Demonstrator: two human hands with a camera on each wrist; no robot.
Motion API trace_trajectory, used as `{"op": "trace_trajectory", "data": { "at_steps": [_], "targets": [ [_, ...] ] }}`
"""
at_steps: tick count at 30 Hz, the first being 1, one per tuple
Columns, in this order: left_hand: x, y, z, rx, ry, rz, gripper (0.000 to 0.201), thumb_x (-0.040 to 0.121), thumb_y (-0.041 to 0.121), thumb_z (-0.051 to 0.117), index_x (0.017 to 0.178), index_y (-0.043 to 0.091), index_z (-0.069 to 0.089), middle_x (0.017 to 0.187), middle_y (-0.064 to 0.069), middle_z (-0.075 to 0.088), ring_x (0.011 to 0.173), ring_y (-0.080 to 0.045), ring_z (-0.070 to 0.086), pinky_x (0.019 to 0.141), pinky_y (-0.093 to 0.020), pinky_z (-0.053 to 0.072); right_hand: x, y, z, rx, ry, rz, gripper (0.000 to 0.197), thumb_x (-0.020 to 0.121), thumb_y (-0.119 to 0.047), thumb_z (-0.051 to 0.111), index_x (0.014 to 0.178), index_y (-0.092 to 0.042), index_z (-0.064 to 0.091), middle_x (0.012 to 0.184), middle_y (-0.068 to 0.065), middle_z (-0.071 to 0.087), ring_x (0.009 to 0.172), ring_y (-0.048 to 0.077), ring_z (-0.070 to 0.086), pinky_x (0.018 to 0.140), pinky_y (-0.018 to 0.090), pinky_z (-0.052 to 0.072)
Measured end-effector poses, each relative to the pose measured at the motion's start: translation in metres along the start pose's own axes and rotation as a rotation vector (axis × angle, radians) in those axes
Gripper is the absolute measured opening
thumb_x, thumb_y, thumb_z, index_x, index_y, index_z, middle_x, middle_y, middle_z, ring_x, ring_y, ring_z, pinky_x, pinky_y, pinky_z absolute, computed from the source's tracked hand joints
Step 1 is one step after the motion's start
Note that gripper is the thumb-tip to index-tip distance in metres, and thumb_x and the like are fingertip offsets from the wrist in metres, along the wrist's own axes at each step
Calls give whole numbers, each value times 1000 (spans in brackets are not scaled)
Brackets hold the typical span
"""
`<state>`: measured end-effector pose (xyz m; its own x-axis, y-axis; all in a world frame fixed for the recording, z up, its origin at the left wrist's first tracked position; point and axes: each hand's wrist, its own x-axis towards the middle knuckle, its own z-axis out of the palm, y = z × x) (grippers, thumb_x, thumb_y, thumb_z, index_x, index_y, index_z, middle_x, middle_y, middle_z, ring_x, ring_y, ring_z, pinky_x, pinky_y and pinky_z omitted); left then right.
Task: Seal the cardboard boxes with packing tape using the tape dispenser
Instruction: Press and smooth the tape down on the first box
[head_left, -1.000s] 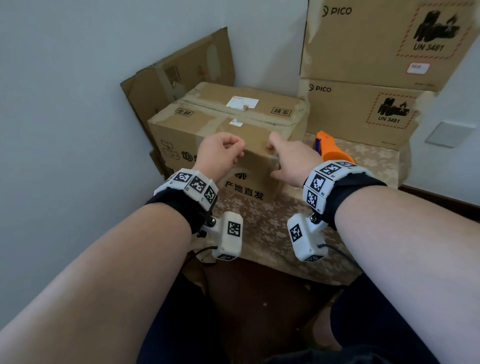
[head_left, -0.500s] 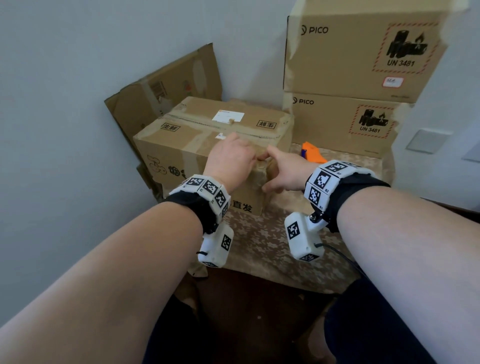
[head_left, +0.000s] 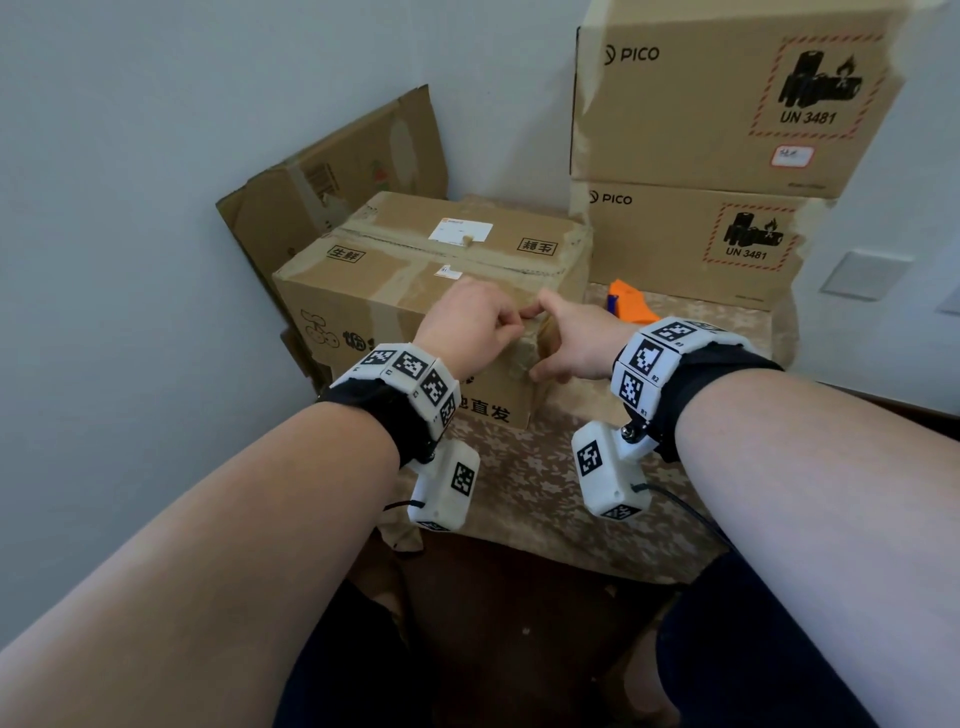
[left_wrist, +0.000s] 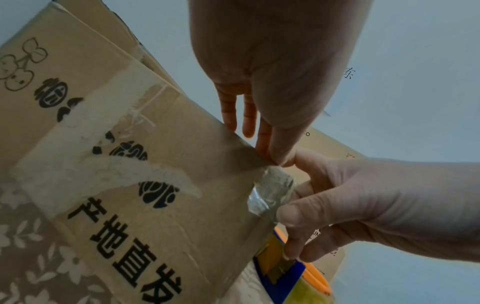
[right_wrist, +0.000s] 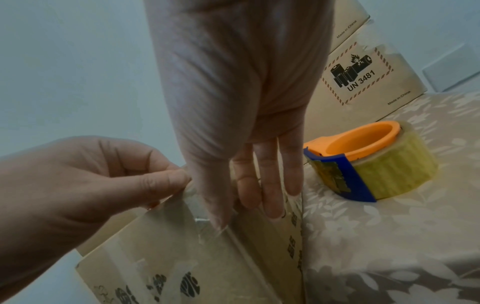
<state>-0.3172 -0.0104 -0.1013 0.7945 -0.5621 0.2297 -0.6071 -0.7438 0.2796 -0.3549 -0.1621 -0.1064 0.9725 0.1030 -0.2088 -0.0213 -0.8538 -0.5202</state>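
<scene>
Fingers (right_wrist: 166, 180) of left hand (head_left: 478, 325) pinch tape (left_wrist: 272, 189) at near corner of cardboard box (head_left: 363, 291); right hand (head_left: 582, 338), flat, presses alongside. Smoothing step, apparently; next strip needs tape dispenser (right_wrist: 369, 162).

Pale walls (head_left: 130, 156) meet in a corner; floral tablecloth (head_left: 535, 499) below; white plate (head_left: 865, 274) on one wall.

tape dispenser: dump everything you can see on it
The tape dispenser has an orange plastic ring body, a blue cutter plate with a serrated blade, and a roll of clear yellowish tape. It lies flat on its side on the floral tablecloth, right of the nearest box, in front of the PICO boxes. Neither the left hand nor the right hand touches it; both are at the box corner.
</scene>
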Motion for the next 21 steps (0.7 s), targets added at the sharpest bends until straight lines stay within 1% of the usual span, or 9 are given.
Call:
{"op": "trace_trajectory", "data": {
  "at_steps": [2, 5, 9, 12, 14, 16, 18, 20, 21],
  "targets": [
    [-2, 1, 0, 9, -6, 3, 14, 90, 29, 62, 87, 21, 72, 87, 10, 54, 93, -11, 41, 83, -23, 32, 0, 1, 0, 6, 0, -1, 68, 77, -21, 78, 132, -23, 37, 74, 4, 62, 75, 27, 67, 61, 32, 51],
    [-5, 1, 0, 24, -16, 9, 15, 91, 28, 61, 87, 20, 73, 87, 9, 53, 90, -12, 45, 80, -24, 35, 0, 1, 1, 4, 3, -1, 68, 78, -21, 78, 132, -23, 37, 72, 2, 60, 73, 27, 66, 55, 28, 46],
    [-4, 4, -7, -50, -41, -26, 18, 93, 27, 58, 88, 16, 72, 81, 6, 58, 76, -14, 54, 70, -23, 39, 0, 1, 1, -2, 11, -10, 70, 77, -22, 78, 134, -21, 37, 72, -5, 53, 75, 23, 59, 52, 24, 40],
    [-1, 7, -11, -122, 19, -81, 19, 94, 25, 56, 91, 16, 72, 82, 1, 66, 76, -15, 58, 71, -27, 46, 0, 2, -1, -1, 7, -12, 70, 77, -22, 79, 133, -20, 36, 72, -4, 54, 75, 25, 59, 50, 23, 38],
    [1, 9, -11, -60, 86, -109, 21, 95, 26, 54, 96, 17, 73, 89, 0, 69, 83, -16, 59, 73, -28, 46, 1, 2, -1, 19, -3, -11, 71, 77, -21, 79, 133, -21, 36, 73, 0, 58, 76, 29, 65, 50, 23, 41],
    [2, 10, -9, 55, 120, -66, 23, 95, 28, 52, 95, 17, 72, 91, -1, 66, 92, -18, 56, 76, -31, 48, 1, 2, -2, 22, -8, -13, 70, 77, -21, 79, 133, -20, 36, 73, 2, 59, 75, 30, 65, 51, 25, 42],
    [1, 11, -3, 138, 86, 39, 25, 96, 28, 49, 92, 15, 71, 92, -1, 63, 101, -20, 52, 80, -35, 49, 1, 3, -2, 6, 0, -14, 68, 77, -21, 79, 131, -19, 37, 71, -1, 55, 69, 27, 59, 50, 25, 40],
    [-1, 9, 2, 147, 52, 102, 25, 95, 25, 50, 88, 13, 70, 89, -1, 62, 100, -19, 49, 83, -34, 48, 1, 3, -1, 8, 0, -12, 67, 77, -21, 79, 130, -19, 37, 71, -2, 54, 66, 23, 56, 49, 25, 39],
    [-2, 7, 4, 128, 52, 108, 24, 95, 24, 51, 87, 12, 71, 86, 1, 61, 96, -18, 48, 82, -30, 45, 2, 4, -1, 13, -5, -11, 67, 77, -21, 79, 130, -20, 37, 71, -2, 54, 67, 23, 58, 50, 25, 40]
  ]
}}
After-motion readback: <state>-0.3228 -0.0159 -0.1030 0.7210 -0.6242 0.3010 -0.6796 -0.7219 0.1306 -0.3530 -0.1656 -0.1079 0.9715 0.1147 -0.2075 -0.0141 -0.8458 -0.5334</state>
